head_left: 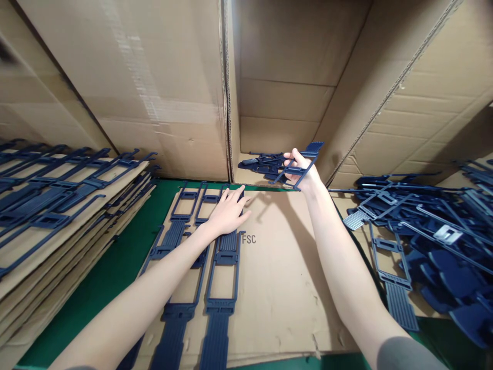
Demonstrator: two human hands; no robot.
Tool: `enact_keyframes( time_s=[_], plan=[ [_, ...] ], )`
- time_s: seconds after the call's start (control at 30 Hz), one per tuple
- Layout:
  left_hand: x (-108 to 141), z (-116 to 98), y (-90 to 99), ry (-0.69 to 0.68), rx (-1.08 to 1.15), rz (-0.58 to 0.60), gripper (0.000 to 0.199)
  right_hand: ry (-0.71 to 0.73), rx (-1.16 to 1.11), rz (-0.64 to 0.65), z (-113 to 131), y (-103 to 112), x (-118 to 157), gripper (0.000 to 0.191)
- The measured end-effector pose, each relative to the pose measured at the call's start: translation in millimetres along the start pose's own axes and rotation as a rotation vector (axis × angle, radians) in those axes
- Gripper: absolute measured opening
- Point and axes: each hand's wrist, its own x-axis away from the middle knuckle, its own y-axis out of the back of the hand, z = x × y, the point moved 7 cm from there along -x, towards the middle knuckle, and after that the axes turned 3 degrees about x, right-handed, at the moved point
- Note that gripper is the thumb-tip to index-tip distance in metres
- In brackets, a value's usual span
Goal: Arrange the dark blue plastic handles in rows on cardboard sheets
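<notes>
My left hand (228, 211) lies with its fingers spread over dark blue plastic frames (225, 257), which have long rails, rectangular openings and ribbed flat ends. They are laid side by side on a flat cardboard sheet (281, 288). In my right hand (302, 172) is another dark blue plastic frame (315, 149), gripped by its rails and tilted up, at the front of an open cardboard box (285, 103). Beyond those fingers, a small pile of similar dark blue parts (262, 163) rests at the bottom of the box. My right fingers partly hide the held frame.
Cardboard sheets with dark blue frames between them form a stack (88, 241) at the left. A heap of loose dark blue parts (435, 246) fills the right side. Tall cardboard walls (165, 77) stand behind the green tabletop (111, 277).
</notes>
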Motion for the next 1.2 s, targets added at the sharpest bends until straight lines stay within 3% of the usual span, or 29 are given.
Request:
enact_keyframes(
  time_s=[0.1, 0.2, 0.33, 0.47, 0.6, 0.73, 0.83, 1.03, 1.2],
  plan=[
    [1, 1, -1.2, -0.002, -0.003, -0.009, 0.047, 0.065, 0.048, 0.105, 9, -3, 7, 0.048],
    [1, 0, -0.9, -0.007, 0.003, -0.015, 0.047, 0.130, 0.188, 0.322, 24, -12, 23, 0.043],
    [0, -1, 2.1, 0.003, 0.023, -0.018, 0.046, 0.129, 0.627, 0.587, 37, -25, 47, 0.026],
    [-1, -1, 2.0, 0.004, 0.041, -0.007, 0.051, 0.222, 1.084, 0.657, 47, -43, 62, 0.007],
    [-2, 3, 0.8, 0.022, 0.063, -0.007, 0.053, 0.291, 1.342, 0.668, 51, -65, 76, 0.010],
    [-3, 1, 0.2, 0.001, 0.063, 0.021, 0.051, 0.267, 1.362, 0.814, 43, -85, 89, 0.008],
    [-3, -1, 0.7, 0.010, 0.058, 0.033, 0.051, 0.189, 1.321, 0.926, 32, -96, 96, 0.019],
    [-2, -3, 2.7, 0.012, 0.060, 0.018, 0.048, 0.099, 1.410, 0.896, 20, -98, 92, 0.044],
    [-3, -3, 2.3, 0.020, 0.032, 0.028, 0.050, 0.153, 1.421, 0.901, 20, -97, 88, 0.038]
  ],
)
